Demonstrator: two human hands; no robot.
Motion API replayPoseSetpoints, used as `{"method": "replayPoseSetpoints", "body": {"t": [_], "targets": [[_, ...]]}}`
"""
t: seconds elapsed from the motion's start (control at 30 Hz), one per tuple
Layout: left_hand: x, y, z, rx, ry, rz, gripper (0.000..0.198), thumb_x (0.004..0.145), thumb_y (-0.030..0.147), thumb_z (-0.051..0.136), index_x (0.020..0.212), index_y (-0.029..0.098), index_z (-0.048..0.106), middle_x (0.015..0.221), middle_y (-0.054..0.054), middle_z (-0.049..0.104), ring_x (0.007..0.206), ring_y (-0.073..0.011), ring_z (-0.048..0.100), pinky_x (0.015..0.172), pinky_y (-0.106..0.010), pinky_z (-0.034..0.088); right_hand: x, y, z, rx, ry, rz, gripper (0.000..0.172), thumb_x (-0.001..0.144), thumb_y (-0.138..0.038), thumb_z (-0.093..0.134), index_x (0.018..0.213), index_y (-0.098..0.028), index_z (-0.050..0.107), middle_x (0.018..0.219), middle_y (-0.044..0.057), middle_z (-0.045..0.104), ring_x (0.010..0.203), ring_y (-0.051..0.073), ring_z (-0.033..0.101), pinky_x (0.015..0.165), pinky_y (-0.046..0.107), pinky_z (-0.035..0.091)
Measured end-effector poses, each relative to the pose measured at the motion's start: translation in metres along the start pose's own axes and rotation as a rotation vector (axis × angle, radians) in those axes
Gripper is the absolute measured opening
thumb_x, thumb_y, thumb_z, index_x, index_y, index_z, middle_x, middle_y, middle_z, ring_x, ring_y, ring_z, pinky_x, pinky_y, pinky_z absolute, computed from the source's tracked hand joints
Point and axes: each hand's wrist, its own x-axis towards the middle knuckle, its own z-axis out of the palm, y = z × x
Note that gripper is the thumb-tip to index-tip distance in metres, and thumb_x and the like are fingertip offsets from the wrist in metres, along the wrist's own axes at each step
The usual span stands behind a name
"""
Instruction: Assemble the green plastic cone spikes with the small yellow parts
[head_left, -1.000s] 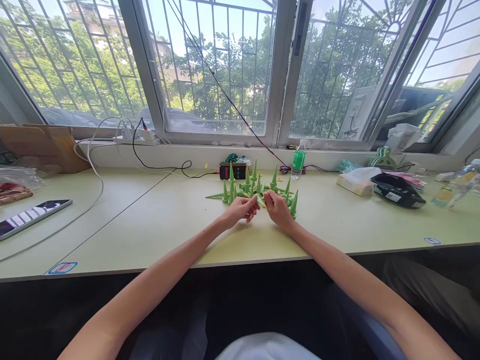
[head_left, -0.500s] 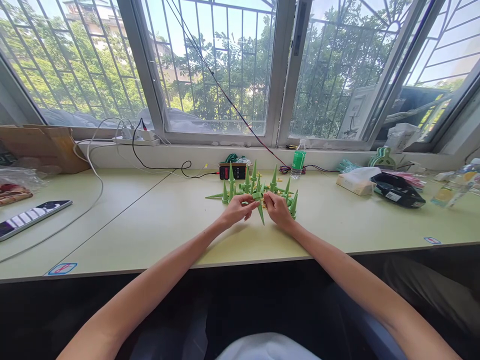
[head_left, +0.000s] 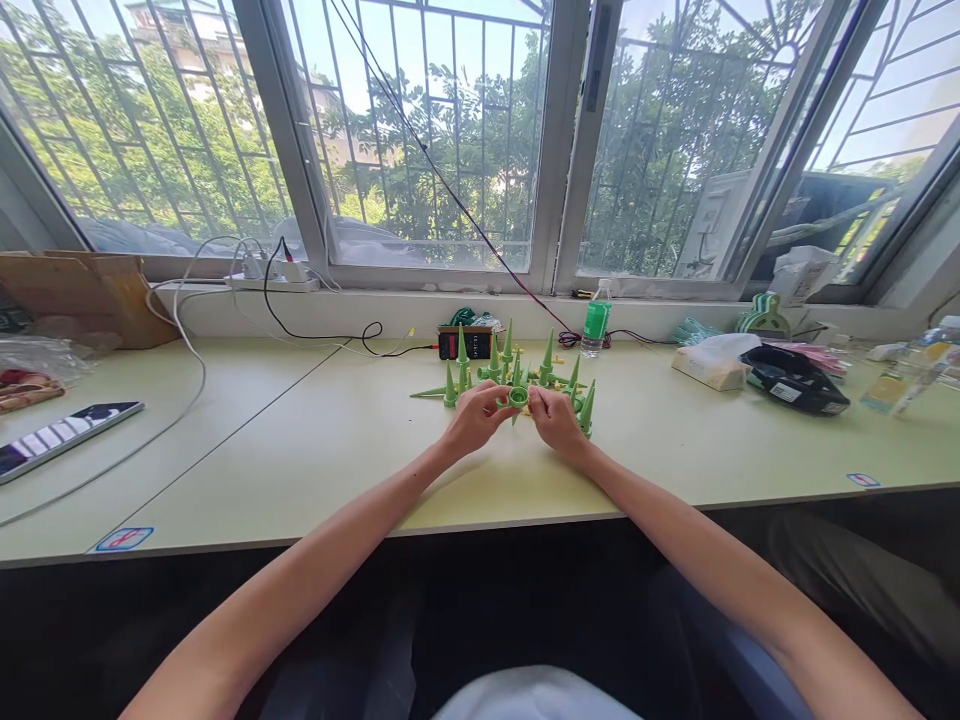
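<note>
My left hand (head_left: 478,412) pinches a green plastic watering spike (head_left: 518,397) between thumb and fingers. Its round, hollow cup end faces me, and its pointed end is mostly hidden behind. Close against the cup's right side, my right hand (head_left: 556,415) is closed in a pinch; what lies between its fingertips is too small and covered to make out. Behind both hands several more green spikes (head_left: 547,360) stand point up on the table, while one (head_left: 428,393) lies flat with its tip to the left. Small yellow pieces show among them.
A phone with a lit display (head_left: 465,343) leans behind the spikes. Nearby stands a green-labelled bottle (head_left: 597,318). To the right are a tissue box (head_left: 709,366) and a black pouch-like item (head_left: 796,380). Another phone (head_left: 67,438) and a white cable (head_left: 196,400) lie left.
The left hand has tilted the spike, so its open cup now faces me and its point no longer hangs down in plain sight. The right hand stays almost in place.
</note>
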Motion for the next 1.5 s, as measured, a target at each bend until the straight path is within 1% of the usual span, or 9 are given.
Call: {"method": "replayPoseSetpoints", "body": {"t": [0.17,0.27,0.43,0.53,0.63,0.8,1.03,1.3,1.5], "targets": [[0.001,0.001,0.004,-0.014,0.017,-0.081,0.035,0.084,0.046,0.061,0.104,0.017,0.062,0.082,-0.001,0.059,0.047,-0.005,0.045,0.046,-0.02,0.042,0.001,0.0,0.002,-0.012,0.073,0.019,0.041,0.099,-0.046,0.03,0.069,-0.021,0.043,0.06,-0.001,0.05,0.052,0.013,0.044,0.055,0.026,0.032],[0.002,0.004,0.003,-0.138,0.014,-0.225,0.037,0.085,0.052,0.057,0.094,0.016,0.059,0.075,0.0,0.059,0.039,-0.0048,0.045,0.04,-0.021,0.038,0.001,0.001,0.001,-0.023,0.132,0.036,0.04,0.099,-0.046,0.03,0.071,-0.021,0.044,0.062,0.0,0.053,0.053,0.013,0.046,0.057,0.026,0.034],[0.006,0.009,-0.003,-0.52,-0.193,-0.558,0.066,0.082,0.073,0.042,0.065,0.012,0.058,0.057,-0.004,0.055,0.04,-0.0102,0.051,0.036,-0.023,0.037,0.0,0.0,0.0,-0.035,0.115,0.02,0.039,0.099,-0.046,0.03,0.073,-0.021,0.045,0.062,0.0,0.052,0.052,0.013,0.044,0.057,0.026,0.034],[0.007,0.011,-0.004,-0.657,-0.302,-0.68,0.071,0.079,0.077,0.044,0.07,0.009,0.063,0.064,-0.008,0.06,0.046,-0.0114,0.055,0.039,-0.023,0.039,-0.001,-0.003,-0.001,-0.041,0.058,-0.019,0.039,0.099,-0.045,0.03,0.072,-0.021,0.044,0.06,-0.002,0.049,0.052,0.012,0.041,0.057,0.025,0.033],[0.007,0.013,-0.004,-0.735,-0.331,-0.709,0.066,0.078,0.073,0.051,0.077,0.008,0.063,0.073,-0.01,0.063,0.048,-0.011,0.056,0.04,-0.023,0.04,-0.001,-0.005,-0.001,-0.039,0.026,-0.048,0.039,0.099,-0.044,0.031,0.07,-0.021,0.042,0.06,-0.002,0.047,0.053,0.012,0.04,0.057,0.025,0.032],[0.005,0.014,-0.005,-0.771,-0.334,-0.671,0.053,0.078,0.063,0.06,0.081,0.01,0.058,0.081,-0.009,0.062,0.05,-0.0096,0.057,0.04,-0.022,0.041,-0.002,-0.002,-0.001,-0.018,0.016,-0.074,0.037,0.099,-0.042,0.032,0.069,-0.021,0.039,0.059,-0.003,0.044,0.053,0.011,0.038,0.055,0.024,0.03],[0.002,0.017,-0.009,-0.571,-0.321,-0.508,0.045,0.072,0.055,0.071,0.081,0.014,0.055,0.063,0.002,0.051,0.051,-0.0099,0.057,0.041,-0.02,0.04,-0.001,0.005,0.001,-0.066,0.014,-0.055,0.038,0.098,-0.041,0.033,0.066,-0.021,0.037,0.056,-0.003,0.041,0.051,0.011,0.034,0.053,0.024,0.028],[-0.002,0.007,-0.002,-0.23,-0.175,-0.257,0.037,0.077,0.047,0.067,0.094,0.015,0.065,0.099,-0.007,0.058,0.048,-0.0037,0.05,0.041,-0.02,0.04,0.0,0.006,0.003,-0.117,0.01,-0.053,0.04,0.097,-0.039,0.034,0.061,-0.021,0.039,0.053,-0.001,0.047,0.048,0.012,0.038,0.053,0.027,0.028],[0.0,0.003,0.0,-0.038,-0.122,-0.114,0.03,0.082,0.04,0.064,0.102,0.019,0.067,0.103,-0.007,0.057,0.056,-0.0059,0.047,0.055,-0.022,0.044,0.001,0.007,0.005,-0.114,0.024,-0.025,0.041,0.097,-0.04,0.033,0.062,-0.021,0.042,0.057,0.001,0.054,0.05,0.013,0.044,0.054,0.027,0.03]]}}
